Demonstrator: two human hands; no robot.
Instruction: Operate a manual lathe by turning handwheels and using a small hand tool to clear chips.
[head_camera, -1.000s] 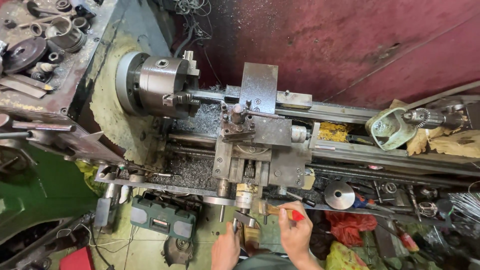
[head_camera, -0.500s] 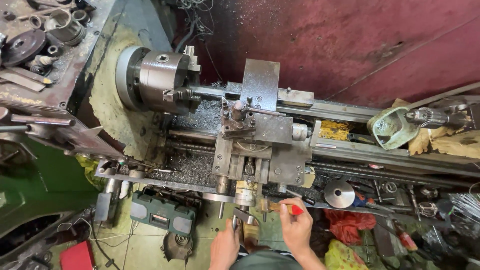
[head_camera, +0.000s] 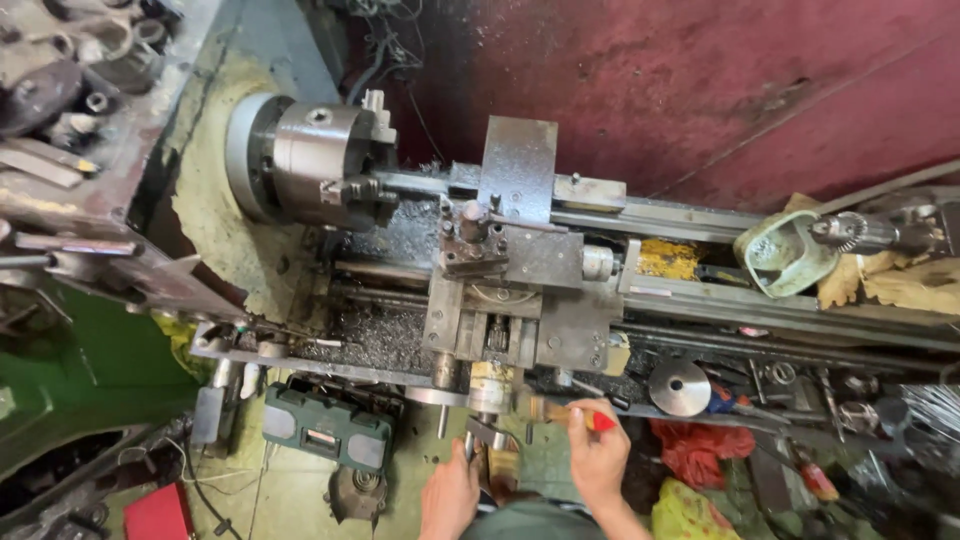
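Observation:
I look down on a metal lathe with a three-jaw chuck (head_camera: 320, 160) at the left and a carriage with tool post (head_camera: 505, 270) in the middle. My right hand (head_camera: 595, 455) holds a small brush with a red handle (head_camera: 580, 415) at the front of the carriage. My left hand (head_camera: 450, 490) grips a crank handle (head_camera: 480, 435) below the carriage apron. A bar (head_camera: 420, 183) is clamped in the chuck and reaches towards the tool post.
Metal chips (head_camera: 375, 340) lie on the bed and tray. A green plastic case (head_camera: 325, 425) sits below the lathe. A round disc (head_camera: 680, 388), red cloth (head_camera: 700, 445) and tools clutter the right. A drill chuck (head_camera: 850, 232) and rags lie at the far right. Parts fill the left shelf (head_camera: 60, 70).
My right hand has lifted the red-handled brush slightly towards the carriage front. The view has shifted a little; my left hand stays on the handle.

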